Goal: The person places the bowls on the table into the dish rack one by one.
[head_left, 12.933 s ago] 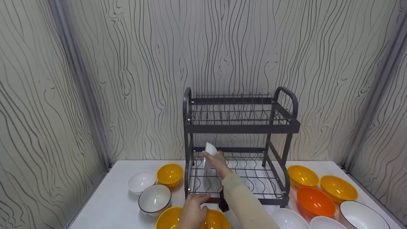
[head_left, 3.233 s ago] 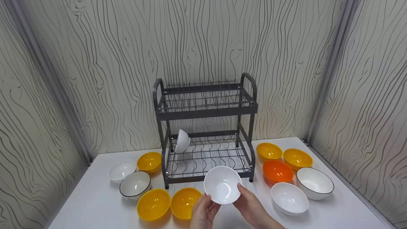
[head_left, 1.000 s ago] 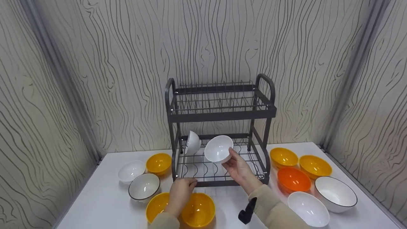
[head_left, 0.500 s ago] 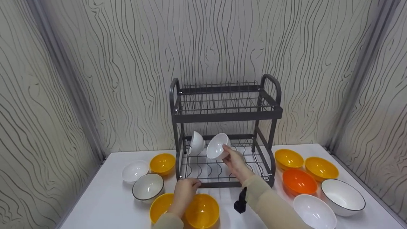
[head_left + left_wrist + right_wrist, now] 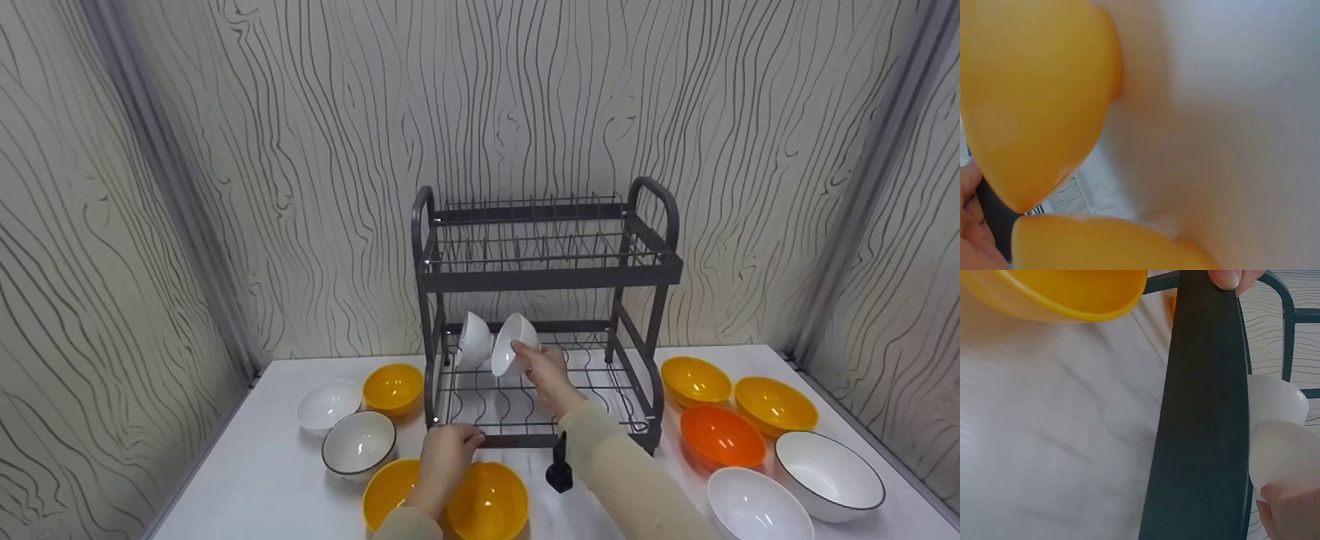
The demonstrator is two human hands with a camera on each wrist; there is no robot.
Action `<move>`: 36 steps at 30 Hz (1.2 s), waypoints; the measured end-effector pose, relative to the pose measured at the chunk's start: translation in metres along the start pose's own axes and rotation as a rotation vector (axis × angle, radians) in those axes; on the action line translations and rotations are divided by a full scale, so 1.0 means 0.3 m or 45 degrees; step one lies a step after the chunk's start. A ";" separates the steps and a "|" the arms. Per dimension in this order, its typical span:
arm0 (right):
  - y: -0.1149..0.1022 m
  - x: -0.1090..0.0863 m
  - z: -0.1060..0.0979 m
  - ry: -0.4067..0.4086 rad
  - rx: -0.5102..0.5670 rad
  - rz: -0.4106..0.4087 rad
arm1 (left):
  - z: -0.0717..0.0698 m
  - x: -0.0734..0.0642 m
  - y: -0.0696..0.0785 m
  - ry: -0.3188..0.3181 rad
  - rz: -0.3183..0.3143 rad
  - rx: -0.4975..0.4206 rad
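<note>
My right hand (image 5: 549, 376) holds a small white bowl (image 5: 513, 346) by its rim, thumb on the inside, over the lower tier of a dark two-tier dish rack (image 5: 551, 279). The held bowl is tipped on its side, opening to the left. Just left of it, another white bowl (image 5: 474, 341) stands on edge in the lower tier. My left hand (image 5: 447, 457) pinches the rack's front lower bar (image 5: 1202, 410) near its left end. Two yellow bowls (image 5: 491, 504) sit beneath my left forearm, which partly hides them. In the left wrist view, the left hand (image 5: 977, 236) is cut off by the frame edge.
Left of the rack are a yellow bowl (image 5: 393, 388), a white bowl (image 5: 328, 405) and a dark-rimmed white bowl (image 5: 360, 444). To its right stand two yellow bowls (image 5: 775, 405), an orange bowl (image 5: 721, 436), a white bowl (image 5: 757, 504) and a larger dark-rimmed bowl (image 5: 829, 474).
Earlier, the first white bowl went into the rack and both hands held a second one. Since then the right hand has carried it into the lower tier and turned it sideways; the left grips the rack.
</note>
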State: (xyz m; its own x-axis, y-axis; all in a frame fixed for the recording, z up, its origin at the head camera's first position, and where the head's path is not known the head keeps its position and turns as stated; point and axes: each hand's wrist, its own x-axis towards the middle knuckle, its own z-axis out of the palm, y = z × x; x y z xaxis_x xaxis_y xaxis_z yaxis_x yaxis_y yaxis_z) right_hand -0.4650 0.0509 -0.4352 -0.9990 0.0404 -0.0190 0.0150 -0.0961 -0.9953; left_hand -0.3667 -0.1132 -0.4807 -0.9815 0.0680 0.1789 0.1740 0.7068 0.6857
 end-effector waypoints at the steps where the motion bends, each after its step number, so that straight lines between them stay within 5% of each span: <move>1: 0.000 0.002 0.003 0.008 -0.018 0.000 | 0.001 0.001 -0.001 0.003 0.003 0.006; 14: -0.006 0.028 0.042 0.065 -0.270 0.039 | 0.009 0.010 0.006 0.044 -0.008 0.047; 21: -0.009 0.039 0.046 0.100 -0.294 -0.018 | 0.007 0.011 0.014 0.102 0.063 0.108; 36: -0.015 0.060 0.119 0.186 -0.506 -0.037 | 0.017 0.008 -0.004 0.096 0.024 0.081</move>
State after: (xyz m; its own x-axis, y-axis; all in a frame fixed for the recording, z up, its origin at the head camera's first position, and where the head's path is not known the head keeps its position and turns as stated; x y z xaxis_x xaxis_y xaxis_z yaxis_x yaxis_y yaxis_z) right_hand -0.4844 0.0166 -0.4275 -0.9833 0.1804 0.0244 0.0308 0.2972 -0.9543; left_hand -0.3698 -0.1104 -0.4846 -0.9689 0.0307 0.2455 0.1848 0.7495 0.6357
